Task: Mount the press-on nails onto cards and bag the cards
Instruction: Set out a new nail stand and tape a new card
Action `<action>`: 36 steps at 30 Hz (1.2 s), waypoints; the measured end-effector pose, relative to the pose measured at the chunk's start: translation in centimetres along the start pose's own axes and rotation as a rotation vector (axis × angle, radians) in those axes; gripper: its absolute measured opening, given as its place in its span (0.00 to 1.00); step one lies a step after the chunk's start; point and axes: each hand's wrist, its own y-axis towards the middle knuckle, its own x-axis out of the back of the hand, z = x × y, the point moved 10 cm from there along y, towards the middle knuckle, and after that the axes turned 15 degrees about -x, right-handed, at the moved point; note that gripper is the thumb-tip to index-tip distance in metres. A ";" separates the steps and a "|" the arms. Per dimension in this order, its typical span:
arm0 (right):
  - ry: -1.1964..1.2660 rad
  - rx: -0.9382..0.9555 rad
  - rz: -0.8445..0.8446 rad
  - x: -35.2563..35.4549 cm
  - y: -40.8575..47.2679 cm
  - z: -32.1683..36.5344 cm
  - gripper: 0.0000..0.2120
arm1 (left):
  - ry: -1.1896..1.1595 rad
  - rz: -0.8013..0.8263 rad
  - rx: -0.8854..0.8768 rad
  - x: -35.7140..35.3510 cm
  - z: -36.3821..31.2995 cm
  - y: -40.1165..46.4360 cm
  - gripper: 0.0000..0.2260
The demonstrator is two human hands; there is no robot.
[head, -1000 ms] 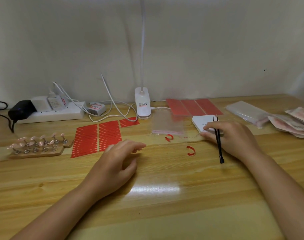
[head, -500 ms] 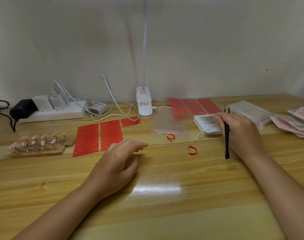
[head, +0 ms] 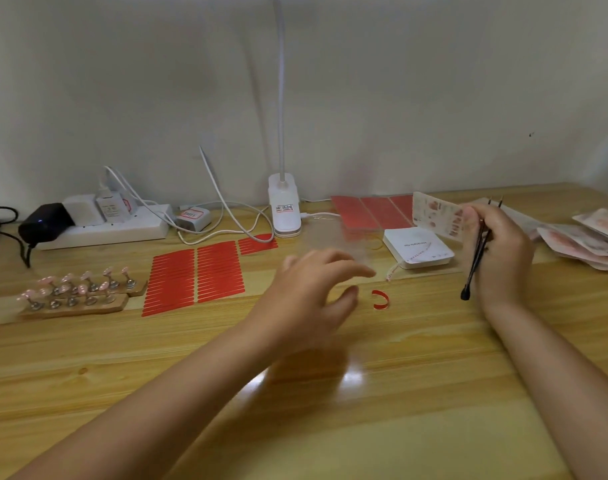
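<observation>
Hands over the pale wooden table [head: 330, 427], and the right hand [head: 500, 252] is up off the surface, thumb and fingertips pinching a white printed card with pinkish nail shapes [head: 436, 216] by its right edge, so the card sticks out to the left of the fingers, tilted and clear of the table. Tucked into that same grip, a pair of thin black tweezers [head: 477, 251] runs down across the palm, blunt end low, two tips poking up above the knuckles. Directly below the held card, the stack of white rounded cards [head: 418, 249] sits on the table, apart from the fingers. The left hand [head: 313, 299] hovers mid-table, blurred, fingers loosely spread and curved, gripping nothing; a curled red strip [head: 380, 299] lies just beside its fingertips, not touching. Far left, pink press-on nails on metal stands in wooden holders [head: 77, 289]; next to them, red sheets cut into narrow strips [head: 195, 277]. Along the back, a white clip lamp [head: 284, 209], a white power strip [head: 101, 226], flat red sheets [head: 371, 211]. Bagged cards [head: 586, 239] pile at the right edge.
</observation>
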 end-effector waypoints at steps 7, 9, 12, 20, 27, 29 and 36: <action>0.270 -0.207 0.012 0.4 0.4 -2.6 0.10 | -0.047 0.292 0.163 -7.3 1.0 4.6 0.15; 0.358 -0.289 0.038 0.2 0.6 -3.4 0.09 | -0.044 0.292 0.191 -7.9 1.4 4.7 0.15; 0.570 -0.517 0.066 -0.4 0.8 -5.2 0.11 | -0.060 0.260 0.207 -7.9 1.8 4.6 0.07; 1.032 -0.957 0.235 -3.4 -0.6 -6.4 0.07 | -0.023 0.075 0.144 -4.5 2.2 3.7 0.10; 1.154 -0.999 0.451 -5.4 -1.4 -3.6 0.11 | -0.084 -0.089 0.185 -1.9 2.8 3.4 0.13; 1.108 -0.947 0.512 -5.9 -1.6 -2.5 0.11 | -0.078 -0.140 0.173 -1.3 2.6 3.2 0.12; 0.741 -0.592 0.704 -6.8 -2.2 1.9 0.11 | -0.220 -0.181 0.280 -1.3 4.4 2.1 0.09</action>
